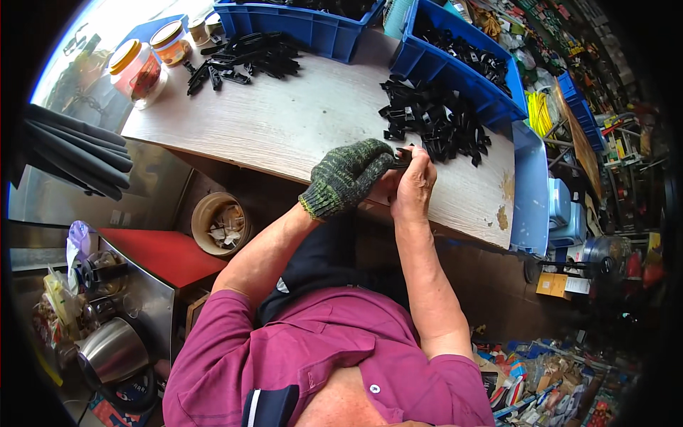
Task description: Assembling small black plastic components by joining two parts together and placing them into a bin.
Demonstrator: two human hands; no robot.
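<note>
My left hand (348,176), in a dark green knitted glove, is closed at the front edge of the table (313,107). My bare right hand (414,186) meets it there, its thumb and fingers pinched together. Between them is a small black plastic piece (403,159), mostly covered by the fingers. Just beyond my right hand lies a heap of short black clip-like parts (434,117). A second pile, of longer black pieces (249,58), rests farther off at the table's far left.
Two blue crates (292,30) (466,80) with black parts stand along the back. Lidded jars (135,75) occupy the far left corner. Below the table's left side is a round bin (203,220) with scraps. A steel kettle (114,352) stands at lower left.
</note>
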